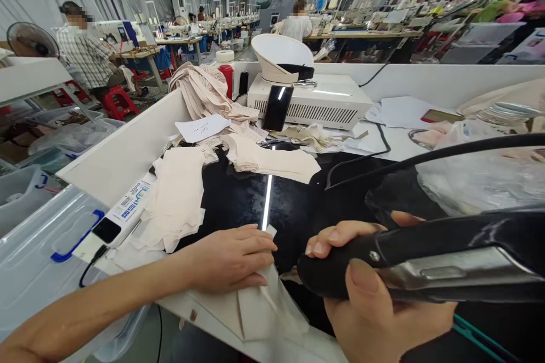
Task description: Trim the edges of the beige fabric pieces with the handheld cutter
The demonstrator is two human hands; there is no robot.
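Note:
My right hand point(374, 306) is wrapped round the rounded end of a thick black handle point(409, 238) with a silver metal strip along its side. The handle reaches in from the right edge; what lies beyond is out of view. My left hand point(234, 261) rests flat, fingers extended, on pale thin cloth pieces point(255, 309) at the front edge of the table. Past the fingertips spreads a shiny black worktop point(238, 204). On its left lies a stack of cream cut fabric pieces point(179, 187), with another fabric stack point(276, 163) further back.
A white box point(306, 102) carries a visor hat point(283, 54), with a phone point(277, 108) leaning on it. A black cable point(447, 153) crosses on the right above a plastic bag point(468, 181). Clear bins point(51, 278) stand left. People sit at sewing machines behind.

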